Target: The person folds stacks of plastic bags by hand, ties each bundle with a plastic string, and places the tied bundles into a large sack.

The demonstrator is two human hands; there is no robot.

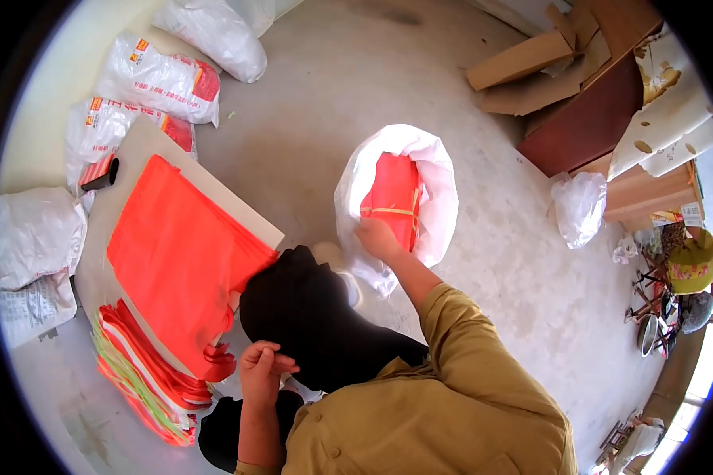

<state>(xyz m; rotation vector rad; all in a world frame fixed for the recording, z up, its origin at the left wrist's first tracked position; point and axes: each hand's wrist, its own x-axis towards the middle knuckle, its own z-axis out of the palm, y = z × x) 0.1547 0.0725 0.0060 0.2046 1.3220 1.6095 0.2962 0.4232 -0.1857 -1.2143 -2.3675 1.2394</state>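
The right hand (379, 239) is resting at the edge of the red bundle (396, 184) in the white sack (439, 176), its grip hard to tell, the left hand (264, 367) is hanging apart, loosely curled, empty, and the bundle is looking soft but weighty, best held from underneath.

A bundle (394, 178) lies in a sack (441, 170) right of the board (214, 188).

Red bundle (392, 180) over there, pretty neat, yellow tie (392, 210) across it, sitting inside white sack (442, 182). Sack's kinda crinkly, mouth wide open, on grey floor (515, 253).
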